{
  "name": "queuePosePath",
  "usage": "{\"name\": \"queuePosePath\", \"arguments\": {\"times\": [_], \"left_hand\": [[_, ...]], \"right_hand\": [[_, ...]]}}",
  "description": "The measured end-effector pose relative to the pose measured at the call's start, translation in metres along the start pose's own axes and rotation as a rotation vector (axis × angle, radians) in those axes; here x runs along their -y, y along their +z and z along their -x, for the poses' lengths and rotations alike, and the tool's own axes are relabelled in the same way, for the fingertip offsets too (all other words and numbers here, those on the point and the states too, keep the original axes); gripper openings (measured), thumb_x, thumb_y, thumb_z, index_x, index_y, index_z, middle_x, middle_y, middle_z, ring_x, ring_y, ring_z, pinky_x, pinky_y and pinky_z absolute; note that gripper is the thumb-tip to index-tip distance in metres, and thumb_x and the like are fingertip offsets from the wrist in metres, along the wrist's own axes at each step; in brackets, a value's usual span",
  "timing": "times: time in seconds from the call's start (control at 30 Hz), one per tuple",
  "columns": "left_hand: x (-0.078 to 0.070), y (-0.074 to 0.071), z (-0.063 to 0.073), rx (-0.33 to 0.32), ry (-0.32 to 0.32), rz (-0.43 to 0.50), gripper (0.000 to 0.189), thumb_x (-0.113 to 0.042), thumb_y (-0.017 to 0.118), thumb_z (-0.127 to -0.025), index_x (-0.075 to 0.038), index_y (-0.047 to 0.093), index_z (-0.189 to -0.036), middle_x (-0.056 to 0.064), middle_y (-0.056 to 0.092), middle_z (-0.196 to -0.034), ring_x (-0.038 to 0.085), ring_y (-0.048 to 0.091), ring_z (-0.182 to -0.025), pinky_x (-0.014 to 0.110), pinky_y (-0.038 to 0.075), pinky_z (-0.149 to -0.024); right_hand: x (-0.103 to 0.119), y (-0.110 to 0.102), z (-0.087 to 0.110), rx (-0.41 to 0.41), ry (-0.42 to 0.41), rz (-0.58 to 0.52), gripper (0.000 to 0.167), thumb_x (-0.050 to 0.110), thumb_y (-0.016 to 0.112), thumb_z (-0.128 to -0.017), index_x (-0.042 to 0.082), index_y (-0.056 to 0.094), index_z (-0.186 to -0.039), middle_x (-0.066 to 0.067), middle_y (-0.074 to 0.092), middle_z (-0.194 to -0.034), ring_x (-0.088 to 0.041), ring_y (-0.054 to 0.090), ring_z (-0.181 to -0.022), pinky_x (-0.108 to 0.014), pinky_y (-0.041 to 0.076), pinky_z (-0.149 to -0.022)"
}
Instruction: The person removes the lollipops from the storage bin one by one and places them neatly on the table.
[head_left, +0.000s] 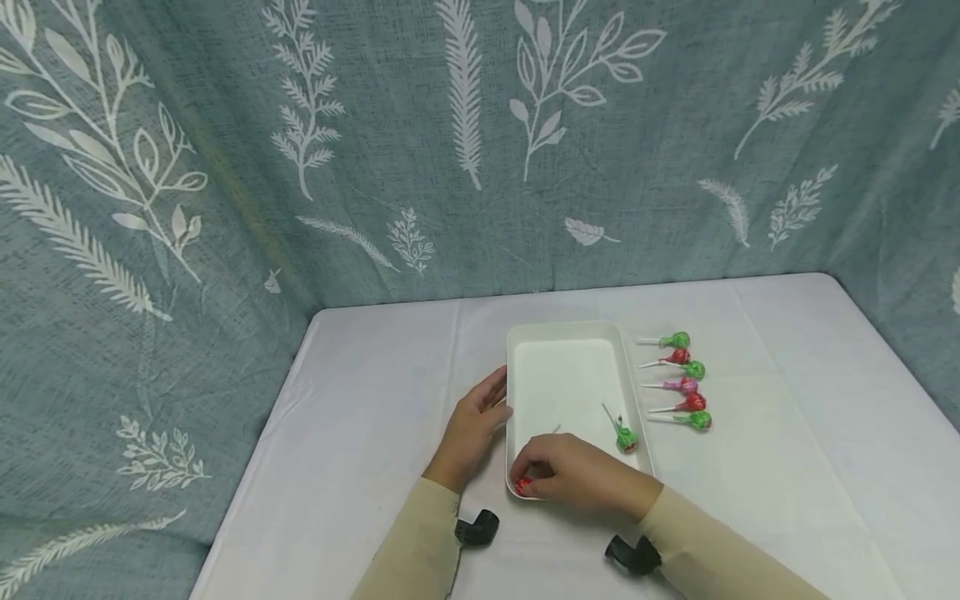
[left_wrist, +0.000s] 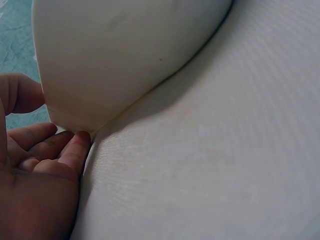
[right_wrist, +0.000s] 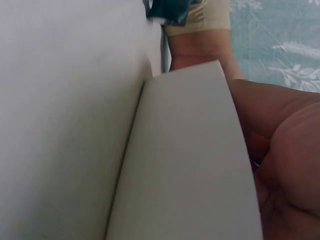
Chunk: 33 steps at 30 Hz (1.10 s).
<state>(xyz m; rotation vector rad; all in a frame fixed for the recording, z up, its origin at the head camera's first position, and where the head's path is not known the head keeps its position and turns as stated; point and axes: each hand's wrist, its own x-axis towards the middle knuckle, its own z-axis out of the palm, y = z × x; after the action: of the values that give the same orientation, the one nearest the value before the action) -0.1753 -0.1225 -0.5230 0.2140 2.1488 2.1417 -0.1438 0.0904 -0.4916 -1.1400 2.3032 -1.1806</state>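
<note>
A shallow white tray (head_left: 564, 383) lies on the table. My left hand (head_left: 468, 429) is at its left side, thumb at the rim and fingers against the outer wall; the left wrist view shows these fingers (left_wrist: 75, 150) bent at the tray's edge. Over the tray's near left corner, my right hand (head_left: 573, 475) pinches a red-wrapped lollipop (head_left: 523, 485), mostly covered by the fingers. Part of a white stick (head_left: 557, 428) shows beyond that hand. A green-wrapped lollipop (head_left: 626, 439) lies in the tray near its right wall. The right wrist view mainly shows the tray wall (right_wrist: 185, 150).
Right of the tray, several lollipops (head_left: 688, 385) in green, red and pink wrappers lie in a column, sticks pointing left. A white cloth (head_left: 780, 467) covers the table. Patterned blue-green curtains (head_left: 420, 150) hang behind and beside it.
</note>
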Motion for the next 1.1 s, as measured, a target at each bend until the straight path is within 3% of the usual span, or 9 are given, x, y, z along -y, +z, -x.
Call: {"name": "queuePosePath", "arguments": {"times": [0.17,0.37,0.67,0.9,1.1], "left_hand": [[0.001,-0.001,0.0,0.005,0.008,0.002,0.066,0.004,0.056,-0.099,0.002,0.043,-0.164,0.016,0.047,-0.166,0.033,0.046,-0.151,0.041,0.041,-0.122],[0.0,0.0,0.001,0.005,0.01,-0.007,0.067,0.004,0.057,-0.099,0.004,0.043,-0.164,0.019,0.046,-0.166,0.035,0.045,-0.152,0.042,0.039,-0.123],[0.0,0.001,0.001,-0.011,-0.007,-0.022,0.066,0.003,0.057,-0.099,0.0,0.044,-0.164,0.014,0.048,-0.165,0.031,0.048,-0.15,0.04,0.042,-0.121],[-0.002,0.001,0.001,-0.007,-0.002,-0.025,0.067,0.002,0.058,-0.1,-0.001,0.044,-0.165,0.014,0.048,-0.166,0.031,0.046,-0.151,0.043,0.04,-0.123],[-0.002,0.002,0.001,-0.009,0.001,-0.034,0.066,0.002,0.058,-0.1,0.0,0.044,-0.165,0.015,0.047,-0.166,0.032,0.046,-0.151,0.043,0.04,-0.122]], "right_hand": [[-0.002,-0.001,-0.004,0.007,-0.005,0.088,0.013,0.012,0.084,-0.096,0.014,0.082,-0.109,0.012,0.07,-0.104,-0.003,0.059,-0.086,-0.026,0.054,-0.077],[-0.003,0.003,-0.005,-0.016,-0.009,0.114,0.013,0.011,0.084,-0.096,0.016,0.077,-0.105,0.015,0.066,-0.096,-0.003,0.057,-0.081,-0.026,0.053,-0.073],[-0.004,0.005,-0.002,-0.12,-0.047,0.131,0.021,0.001,0.08,-0.095,0.014,0.075,-0.11,0.011,0.064,-0.102,-0.008,0.06,-0.09,-0.028,0.055,-0.08],[-0.007,-0.003,-0.002,-0.224,-0.07,0.097,0.023,0.001,0.08,-0.097,0.008,0.08,-0.118,0.008,0.068,-0.11,-0.009,0.063,-0.095,-0.028,0.058,-0.082],[-0.011,-0.014,0.002,-0.29,-0.027,0.011,0.02,-0.001,0.08,-0.097,0.012,0.076,-0.111,0.008,0.066,-0.107,-0.008,0.064,-0.086,-0.027,0.058,-0.072]]}}
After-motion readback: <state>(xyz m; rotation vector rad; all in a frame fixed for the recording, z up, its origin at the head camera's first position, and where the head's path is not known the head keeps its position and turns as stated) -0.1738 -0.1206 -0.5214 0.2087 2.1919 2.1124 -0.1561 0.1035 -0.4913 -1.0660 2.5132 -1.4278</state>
